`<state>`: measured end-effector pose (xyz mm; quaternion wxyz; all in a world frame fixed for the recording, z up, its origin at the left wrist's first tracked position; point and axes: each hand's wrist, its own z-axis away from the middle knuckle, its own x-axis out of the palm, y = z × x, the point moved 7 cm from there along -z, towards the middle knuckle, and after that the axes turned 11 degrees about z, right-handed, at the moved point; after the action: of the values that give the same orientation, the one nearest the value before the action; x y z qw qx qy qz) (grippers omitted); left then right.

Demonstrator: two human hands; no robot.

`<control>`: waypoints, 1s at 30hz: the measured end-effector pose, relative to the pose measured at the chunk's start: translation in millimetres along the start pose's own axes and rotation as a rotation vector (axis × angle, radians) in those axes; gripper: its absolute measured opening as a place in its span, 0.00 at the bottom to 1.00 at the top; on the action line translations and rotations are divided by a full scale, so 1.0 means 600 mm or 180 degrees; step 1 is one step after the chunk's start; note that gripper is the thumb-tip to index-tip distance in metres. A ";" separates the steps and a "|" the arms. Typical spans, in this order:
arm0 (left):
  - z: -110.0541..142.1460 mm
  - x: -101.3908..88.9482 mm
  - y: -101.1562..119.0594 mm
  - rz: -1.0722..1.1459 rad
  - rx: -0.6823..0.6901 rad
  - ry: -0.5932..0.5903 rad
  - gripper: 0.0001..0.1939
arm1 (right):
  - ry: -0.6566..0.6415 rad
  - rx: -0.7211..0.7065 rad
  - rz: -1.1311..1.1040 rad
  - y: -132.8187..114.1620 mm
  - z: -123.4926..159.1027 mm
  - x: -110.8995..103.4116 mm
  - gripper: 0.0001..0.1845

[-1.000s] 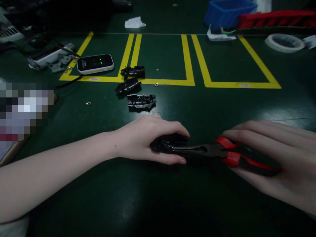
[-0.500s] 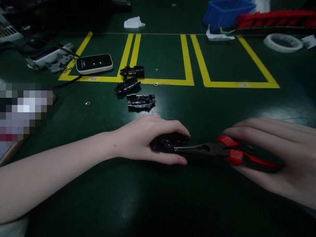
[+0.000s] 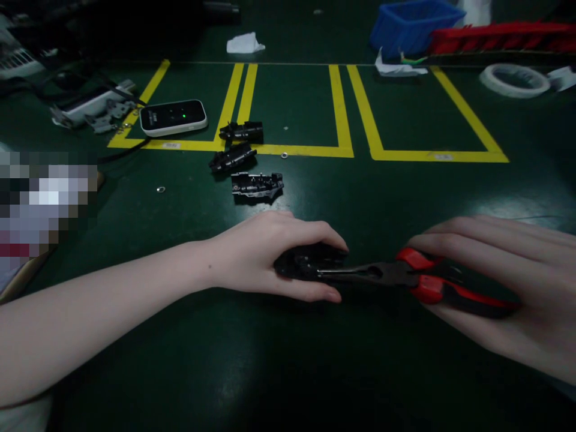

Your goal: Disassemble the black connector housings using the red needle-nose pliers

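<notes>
My left hand [image 3: 274, 252] is closed around a black plastic housing part [image 3: 297, 264], thumb on the near side and fingers over the far side. Red-and-black needle-nose pliers [image 3: 427, 288] lie in the grip of my right hand [image 3: 504, 270], their handles between fingers and thumb. The long jaws of the pliers point left and reach the black part; what their tips pinch there is too dark to make out. Beyond my left hand lie three similar black housing parts: one [image 3: 257, 187] with its hollow side showing, another [image 3: 233, 158] slanted, and a third [image 3: 242, 131] on the yellow tape.
Two small metal rings, one left [image 3: 161, 189] and one near the tape [image 3: 284, 155], rest on the green table. A white device [image 3: 173, 118] with a green light sits at left by metal parts [image 3: 96, 108]. Farther back are a blue bin [image 3: 411, 27], a red rack [image 3: 504, 39] and a tape roll [image 3: 514, 81].
Both hands, the black part and the pliers stay almost in the same place. One of the two green lights on the white device has gone out.
</notes>
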<state>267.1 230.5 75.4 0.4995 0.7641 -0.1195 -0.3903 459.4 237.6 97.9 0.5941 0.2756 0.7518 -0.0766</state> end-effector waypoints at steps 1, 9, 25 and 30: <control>0.000 0.000 0.000 -0.0004 -0.0007 -0.0004 0.21 | 0.0001 0.0020 0.0019 0.001 0.000 0.000 0.14; 0.001 0.000 -0.002 0.0074 -0.0084 -0.0053 0.21 | -0.0012 -0.0003 -0.0024 -0.002 -0.006 -0.003 0.14; 0.001 -0.005 -0.004 0.0975 -0.0329 0.0132 0.18 | 0.0086 0.0536 0.0084 0.002 -0.003 -0.002 0.13; 0.001 -0.012 -0.004 0.0910 -0.0301 0.0236 0.20 | 0.0080 0.0429 0.0102 0.006 -0.007 -0.006 0.17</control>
<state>261.4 235.3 76.5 0.5894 0.7289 -0.1900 -0.2919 458.4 241.5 103.0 0.5658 0.3278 0.7479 -0.1141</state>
